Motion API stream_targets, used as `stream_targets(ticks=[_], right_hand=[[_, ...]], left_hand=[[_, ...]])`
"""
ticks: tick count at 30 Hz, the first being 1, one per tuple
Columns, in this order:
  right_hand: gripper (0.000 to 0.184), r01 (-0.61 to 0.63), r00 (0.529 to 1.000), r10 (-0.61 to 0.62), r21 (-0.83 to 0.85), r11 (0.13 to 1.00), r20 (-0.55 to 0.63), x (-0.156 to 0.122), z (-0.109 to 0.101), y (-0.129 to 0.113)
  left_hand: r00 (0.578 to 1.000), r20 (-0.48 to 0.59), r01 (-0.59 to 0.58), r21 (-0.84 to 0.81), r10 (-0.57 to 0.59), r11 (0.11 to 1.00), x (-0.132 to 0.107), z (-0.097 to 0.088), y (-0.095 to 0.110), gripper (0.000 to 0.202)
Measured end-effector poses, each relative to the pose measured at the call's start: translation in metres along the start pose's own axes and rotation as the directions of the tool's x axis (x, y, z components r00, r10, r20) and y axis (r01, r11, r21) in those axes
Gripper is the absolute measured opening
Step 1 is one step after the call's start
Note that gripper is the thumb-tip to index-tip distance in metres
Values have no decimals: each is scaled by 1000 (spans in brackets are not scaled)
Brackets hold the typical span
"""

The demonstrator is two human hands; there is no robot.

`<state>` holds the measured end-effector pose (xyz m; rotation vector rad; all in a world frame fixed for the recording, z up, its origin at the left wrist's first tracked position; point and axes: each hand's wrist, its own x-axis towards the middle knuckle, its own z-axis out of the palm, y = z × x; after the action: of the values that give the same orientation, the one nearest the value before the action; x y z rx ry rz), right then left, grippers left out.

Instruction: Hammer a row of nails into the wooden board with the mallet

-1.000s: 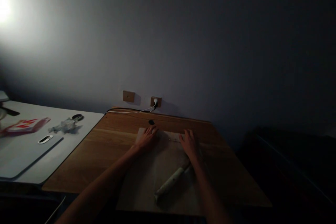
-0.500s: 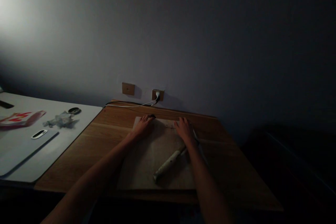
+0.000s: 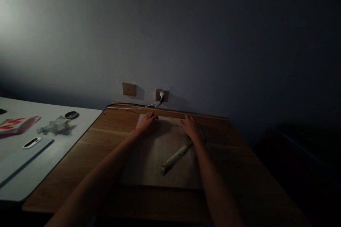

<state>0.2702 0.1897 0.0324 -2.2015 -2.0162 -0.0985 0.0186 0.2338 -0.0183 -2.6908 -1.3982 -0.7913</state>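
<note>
A pale cutting board (image 3: pixel 154 163) lies on a wooden table (image 3: pixel 101 149) in dim light. My left hand (image 3: pixel 146 123) rests flat on the board's far left corner, fingers stretched out. At the far right part of the board my right hand (image 3: pixel 192 129) lies palm down, fingers spread. A knife with a light handle (image 3: pixel 174 158) lies slantwise on the board just under my right wrist; its blade is hidden by my hand.
A white table (image 3: pixel 39 149) adjoins on the left with a red-and-white packet (image 3: pixel 16 123), crumpled plastic (image 3: pixel 54 126), a dark round object (image 3: pixel 71 115) and a small white oval thing (image 3: pixel 32 142). A white cable (image 3: pixel 133 107) runs to a wall socket (image 3: pixel 161 95). The right side is dark.
The board, with both hands on its far edge and the knife on it, has slid away toward the wall. A small dark object near the board's far edge is no longer seen.
</note>
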Motion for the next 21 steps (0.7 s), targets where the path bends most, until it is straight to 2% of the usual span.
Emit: stream_targets(ticks=[6,15,21], right_hand=[[40,17,1000,-17,-52,999,-14,-3,4,-11],[38,41,999,-42,-70,997,-1,12,2,-13],[38,21,1000,-20,-30,999,23,23,7,-8]], left_hand=[[999,-8,31,13,-31,999,2,5,-5,15],[989,61,141,-130,-134,982,19,5,-19,17],[995,45,94,-196,-87,976,20,4,-23,19]])
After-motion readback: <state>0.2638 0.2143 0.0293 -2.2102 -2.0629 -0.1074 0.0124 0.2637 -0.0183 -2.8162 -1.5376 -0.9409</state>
